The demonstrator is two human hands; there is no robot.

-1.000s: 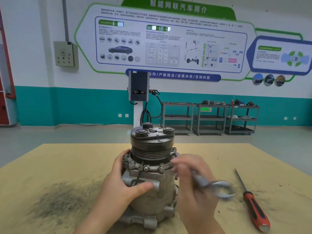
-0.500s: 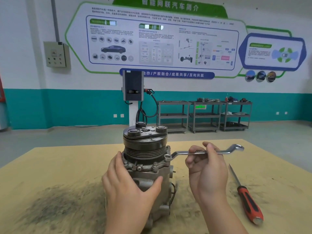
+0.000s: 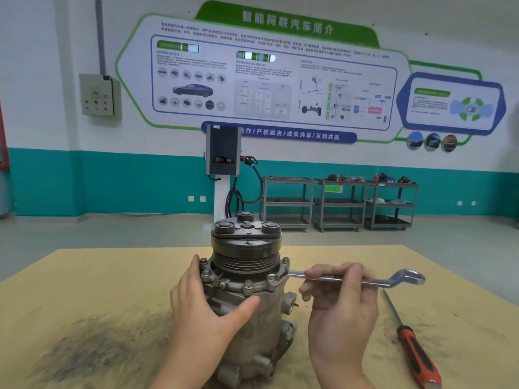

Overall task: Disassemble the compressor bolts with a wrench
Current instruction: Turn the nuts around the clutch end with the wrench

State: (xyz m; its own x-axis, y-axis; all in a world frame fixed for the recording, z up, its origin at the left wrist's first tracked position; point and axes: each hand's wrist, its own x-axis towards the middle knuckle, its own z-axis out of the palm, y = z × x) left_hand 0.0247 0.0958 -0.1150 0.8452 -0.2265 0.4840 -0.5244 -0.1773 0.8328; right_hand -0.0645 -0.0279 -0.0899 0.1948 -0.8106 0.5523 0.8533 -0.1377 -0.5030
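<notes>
A grey metal compressor (image 3: 261, 321) stands upright in the middle of the table, with a dark grooved pulley on top. Several bolts (image 3: 248, 284) ring its flange below the pulley. A silver ring wrench (image 3: 393, 280) lies level, its near ring seated on the bolt at the flange's right side. My right hand (image 3: 339, 304) grips the wrench shaft near the middle. My left hand (image 3: 205, 313) holds the compressor body from the left, thumb across the front.
A red-and-black screwdriver (image 3: 415, 349) lies on the table (image 3: 84, 276) to the right of my right hand. Dark grime stains the table surface (image 3: 92, 349) at the left. Metal carts (image 3: 337, 203) and a charging post (image 3: 223, 164) stand far behind.
One second ago the wrench was off the bolt and blurred in my right hand; it then went onto the right flange bolt and now sits there level. My left hand stays on the compressor.
</notes>
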